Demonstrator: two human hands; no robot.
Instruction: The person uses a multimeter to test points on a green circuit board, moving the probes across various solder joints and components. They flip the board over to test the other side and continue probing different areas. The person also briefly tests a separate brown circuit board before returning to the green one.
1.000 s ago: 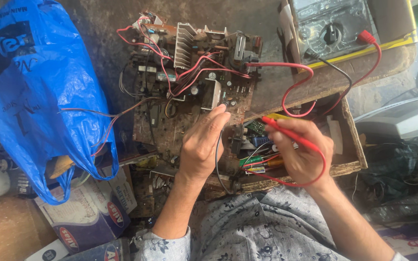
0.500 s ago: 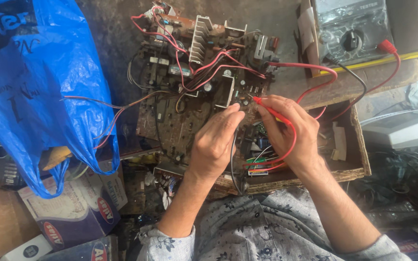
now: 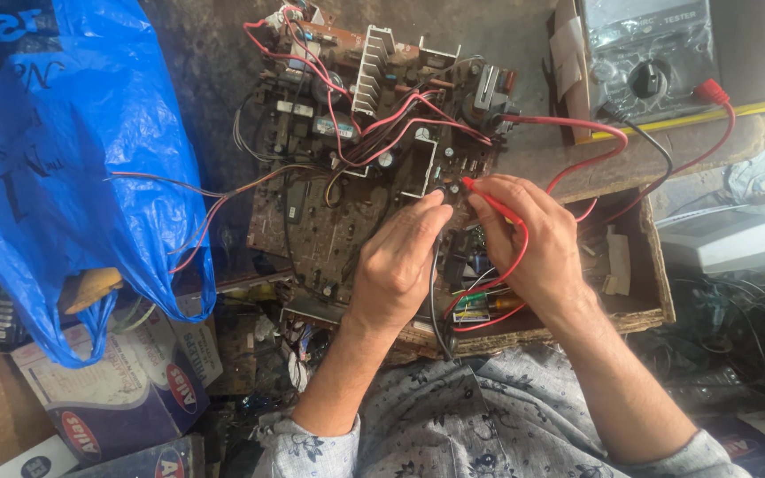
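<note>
Right hand (image 3: pixel 537 248) pinching slim red plastic test probe (image 3: pixel 489 198), tip on cluttered brown circuit board (image 3: pixel 347 230); left hand (image 3: pixel 400 265) pinching thin black probe lead (image 3: pixel 433 292) alongside, fingertips on board.

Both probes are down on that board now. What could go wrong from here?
1. The red probe in the right hand and the left hand meet at one crowded spot on the circuit board; a slip might bridge neighbouring joints.
2. The red lead loops loosely towards the meter and could snag, dragging the tip off.
</note>
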